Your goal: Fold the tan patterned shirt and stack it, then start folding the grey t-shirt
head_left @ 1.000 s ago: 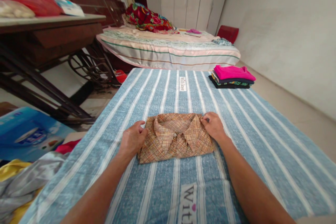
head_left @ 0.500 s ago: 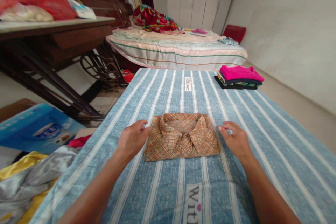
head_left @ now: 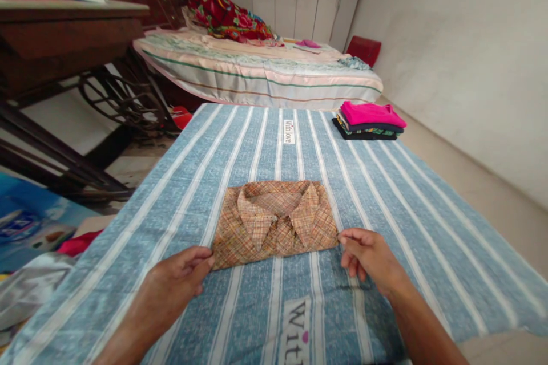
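A folded orange-brown plaid shirt [head_left: 274, 222] lies collar-up in the middle of a blue-and-white striped sheet [head_left: 385, 194]. My left hand [head_left: 177, 282] is at the shirt's near left corner, with thumb and fingers pinched together on its edge. At the near right corner is my right hand [head_left: 370, 256], fingers curled and thumb touching the fabric. Both forearms reach in from the bottom of the view.
A stack of folded clothes [head_left: 370, 121] with a pink piece on top sits at the sheet's far right corner. A bed [head_left: 257, 71] stands beyond. A dark wooden table [head_left: 64, 28] is on the left. A blue box [head_left: 25, 222] and loose clothes lie at the lower left.
Both hands have slid from the shirt's far corners, down its sides, to its near corners. The view has tilted down and shifted slightly. The shirt lies where it was.
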`<state>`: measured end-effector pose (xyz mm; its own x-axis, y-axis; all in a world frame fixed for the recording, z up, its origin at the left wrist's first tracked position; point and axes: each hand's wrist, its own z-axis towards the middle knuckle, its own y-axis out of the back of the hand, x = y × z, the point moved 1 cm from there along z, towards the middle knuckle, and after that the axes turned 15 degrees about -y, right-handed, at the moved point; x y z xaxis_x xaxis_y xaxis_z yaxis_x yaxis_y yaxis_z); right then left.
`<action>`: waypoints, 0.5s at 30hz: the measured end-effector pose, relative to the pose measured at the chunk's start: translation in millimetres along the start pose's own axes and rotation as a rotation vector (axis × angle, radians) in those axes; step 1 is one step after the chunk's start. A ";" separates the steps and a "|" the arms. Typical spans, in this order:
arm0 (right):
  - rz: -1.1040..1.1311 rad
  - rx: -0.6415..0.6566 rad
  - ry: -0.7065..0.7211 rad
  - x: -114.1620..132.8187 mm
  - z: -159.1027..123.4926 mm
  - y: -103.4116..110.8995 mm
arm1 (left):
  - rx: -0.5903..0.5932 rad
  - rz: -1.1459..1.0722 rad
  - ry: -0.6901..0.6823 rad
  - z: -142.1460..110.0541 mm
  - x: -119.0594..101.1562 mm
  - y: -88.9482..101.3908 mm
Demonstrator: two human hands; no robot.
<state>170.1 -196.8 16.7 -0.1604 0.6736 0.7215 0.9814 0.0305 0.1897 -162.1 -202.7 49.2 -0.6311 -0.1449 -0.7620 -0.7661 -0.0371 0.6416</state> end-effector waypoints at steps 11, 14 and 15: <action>0.087 0.110 -0.073 2.3 5.9 -1.4 | 0.016 -0.088 -0.012 -3.4 -1.0 -2.5; 0.112 0.131 -0.099 3.0 7.3 -0.9 | 0.036 -0.109 0.023 1.1 8.4 -5.6; 0.123 0.138 -0.108 3.2 8.0 -0.7 | 0.026 -0.114 0.035 2.7 11.9 -6.8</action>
<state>169.8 -188.8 13.5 -0.0340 0.7534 0.6566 0.9992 0.0394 0.0066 -164.7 -201.5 35.6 -0.5356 -0.1755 -0.8260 -0.8358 -0.0295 0.5482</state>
